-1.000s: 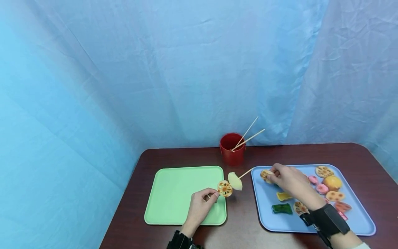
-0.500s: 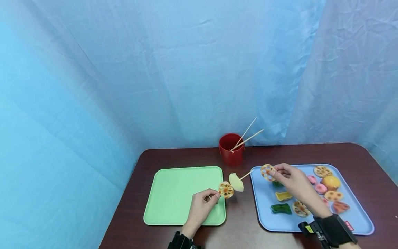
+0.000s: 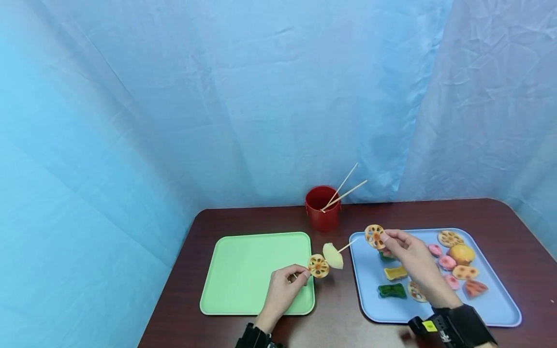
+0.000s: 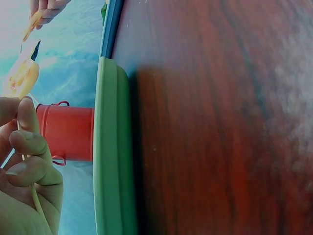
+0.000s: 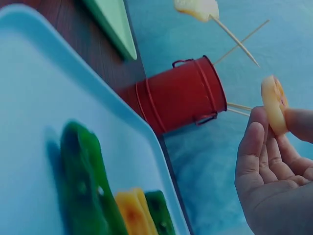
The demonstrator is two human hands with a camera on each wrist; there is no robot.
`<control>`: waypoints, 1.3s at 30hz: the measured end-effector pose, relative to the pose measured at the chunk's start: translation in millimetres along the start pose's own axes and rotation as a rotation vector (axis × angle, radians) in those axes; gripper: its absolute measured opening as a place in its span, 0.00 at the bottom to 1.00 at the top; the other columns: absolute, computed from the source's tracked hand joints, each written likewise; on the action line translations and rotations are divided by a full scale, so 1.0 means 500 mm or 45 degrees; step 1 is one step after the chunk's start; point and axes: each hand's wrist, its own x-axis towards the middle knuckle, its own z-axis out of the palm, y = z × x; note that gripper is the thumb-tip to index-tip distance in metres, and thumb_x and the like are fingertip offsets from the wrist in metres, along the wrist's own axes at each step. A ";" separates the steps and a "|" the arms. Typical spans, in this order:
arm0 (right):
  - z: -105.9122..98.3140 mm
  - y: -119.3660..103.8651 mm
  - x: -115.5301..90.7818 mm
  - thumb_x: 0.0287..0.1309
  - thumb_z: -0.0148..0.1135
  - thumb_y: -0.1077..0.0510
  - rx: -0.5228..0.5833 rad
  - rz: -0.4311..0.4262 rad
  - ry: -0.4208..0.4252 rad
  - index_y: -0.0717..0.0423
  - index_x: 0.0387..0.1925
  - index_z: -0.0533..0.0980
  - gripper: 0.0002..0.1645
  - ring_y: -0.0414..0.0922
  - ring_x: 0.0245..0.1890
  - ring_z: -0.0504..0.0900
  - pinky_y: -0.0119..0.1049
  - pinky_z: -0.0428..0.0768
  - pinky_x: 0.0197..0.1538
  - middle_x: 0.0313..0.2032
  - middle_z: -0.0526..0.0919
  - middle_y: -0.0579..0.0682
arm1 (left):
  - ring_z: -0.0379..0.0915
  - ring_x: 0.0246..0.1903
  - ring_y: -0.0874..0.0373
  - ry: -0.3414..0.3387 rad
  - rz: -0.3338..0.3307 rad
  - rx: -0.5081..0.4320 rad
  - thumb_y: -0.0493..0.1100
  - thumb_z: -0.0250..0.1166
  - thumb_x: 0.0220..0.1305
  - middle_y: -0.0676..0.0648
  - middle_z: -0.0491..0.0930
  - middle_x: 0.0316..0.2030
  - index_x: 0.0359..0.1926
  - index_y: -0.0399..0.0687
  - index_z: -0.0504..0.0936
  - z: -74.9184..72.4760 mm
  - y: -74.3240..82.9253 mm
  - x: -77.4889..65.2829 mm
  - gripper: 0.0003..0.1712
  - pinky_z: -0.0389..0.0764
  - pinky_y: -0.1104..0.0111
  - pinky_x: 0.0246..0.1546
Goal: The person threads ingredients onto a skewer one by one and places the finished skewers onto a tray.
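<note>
My left hand [image 3: 284, 286] grips a thin wooden skewer [image 4: 35, 198] above the right edge of the green tray. A round lotus root slice [image 3: 318, 266] and a pale yellow-white piece [image 3: 333, 256] are threaded on it, and its bare tip points to the upper right. Between thumb and fingers my right hand [image 3: 409, 253] pinches another lotus root slice [image 5: 274, 105], raised over the left rim of the blue tray [image 3: 500, 316]. In the right wrist view that slice stands apart from the skewer's tip.
The green tray [image 3: 248, 270] lies on the left. Behind, a red bucket [image 3: 323, 220] holds loose skewers [image 3: 351, 189]. On the blue tray lie green pieces [image 3: 392, 291], a yellow piece [image 3: 395, 273], pink pieces [image 3: 447, 262], a lemon-like piece [image 3: 461, 254] and further slices [image 3: 465, 272].
My right hand has lifted the lotus root slice off the blue tray and turned its face toward the head camera. My left hand stays nearly still with the skewer.
</note>
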 end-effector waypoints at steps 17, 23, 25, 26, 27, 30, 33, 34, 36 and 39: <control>0.028 -0.002 0.000 0.73 0.54 0.35 0.187 0.040 -0.013 0.65 0.71 0.65 0.43 0.38 0.47 0.82 0.35 0.82 0.55 0.57 0.80 0.55 | 0.68 0.19 0.70 -0.049 0.012 -0.022 0.45 0.69 0.68 0.53 0.83 0.23 0.36 0.42 0.90 0.004 -0.001 0.000 0.10 0.67 0.78 0.23; 0.035 -0.007 -0.002 0.70 0.57 0.32 0.109 0.031 0.013 0.62 0.69 0.68 0.43 0.49 0.49 0.83 0.38 0.82 0.53 0.52 0.84 0.52 | 0.68 0.20 0.70 -0.060 -0.009 -0.019 0.45 0.69 0.68 0.53 0.83 0.23 0.36 0.42 0.90 0.004 0.002 -0.001 0.11 0.67 0.78 0.24; 0.037 -0.008 -0.002 0.70 0.58 0.31 0.091 0.021 0.017 0.61 0.69 0.69 0.44 0.51 0.49 0.83 0.39 0.81 0.52 0.51 0.85 0.52 | 0.68 0.20 0.70 -0.061 -0.014 -0.023 0.45 0.69 0.68 0.53 0.84 0.24 0.36 0.42 0.90 0.004 0.003 -0.002 0.10 0.67 0.78 0.24; 0.038 -0.009 -0.002 0.69 0.58 0.31 0.086 0.018 0.017 0.61 0.68 0.69 0.44 0.52 0.50 0.83 0.40 0.81 0.53 0.51 0.85 0.52 | 0.68 0.20 0.70 -0.061 -0.016 -0.027 0.45 0.69 0.68 0.52 0.84 0.24 0.36 0.42 0.90 0.004 0.004 -0.003 0.10 0.67 0.78 0.24; 0.038 -0.009 -0.001 0.69 0.57 0.30 0.082 0.015 0.019 0.61 0.68 0.69 0.44 0.53 0.50 0.82 0.41 0.81 0.53 0.52 0.84 0.52 | 0.68 0.20 0.70 -0.061 -0.019 -0.031 0.45 0.69 0.68 0.52 0.84 0.24 0.36 0.42 0.90 0.004 0.005 -0.003 0.10 0.67 0.78 0.24; 0.039 -0.010 0.000 0.68 0.57 0.29 0.080 0.014 0.025 0.60 0.68 0.70 0.45 0.55 0.52 0.82 0.42 0.80 0.54 0.54 0.83 0.54 | 0.68 0.20 0.70 -0.061 -0.023 -0.043 0.44 0.69 0.68 0.52 0.84 0.24 0.36 0.42 0.90 0.003 0.007 -0.004 0.10 0.67 0.78 0.24; 0.039 -0.010 0.001 0.68 0.57 0.29 0.068 0.006 0.029 0.59 0.68 0.70 0.45 0.56 0.52 0.82 0.42 0.80 0.54 0.53 0.84 0.54 | 0.68 0.20 0.70 -0.062 -0.023 -0.046 0.44 0.69 0.68 0.52 0.84 0.24 0.35 0.43 0.90 0.003 0.008 -0.003 0.09 0.67 0.78 0.24; 0.040 -0.010 0.001 0.68 0.57 0.29 0.061 0.003 0.030 0.59 0.67 0.71 0.45 0.56 0.52 0.82 0.42 0.80 0.54 0.53 0.84 0.54 | 0.68 0.20 0.70 -0.064 -0.021 -0.042 0.44 0.69 0.68 0.52 0.84 0.24 0.35 0.43 0.90 0.003 0.008 -0.003 0.09 0.67 0.78 0.24; 0.042 -0.011 0.000 0.67 0.58 0.28 0.040 -0.003 0.028 0.59 0.67 0.72 0.44 0.55 0.51 0.82 0.42 0.81 0.53 0.52 0.85 0.53 | 0.68 0.20 0.70 -0.066 -0.013 -0.029 0.44 0.69 0.68 0.53 0.84 0.24 0.35 0.43 0.90 0.003 0.006 -0.001 0.09 0.67 0.78 0.24; 0.049 -0.011 -0.002 0.68 0.59 0.30 0.023 -0.026 0.013 0.60 0.65 0.74 0.42 0.53 0.50 0.83 0.42 0.81 0.53 0.50 0.86 0.53 | 0.68 0.20 0.70 -0.067 0.000 -0.016 0.45 0.69 0.69 0.54 0.83 0.24 0.35 0.42 0.90 0.005 0.005 0.000 0.10 0.67 0.78 0.24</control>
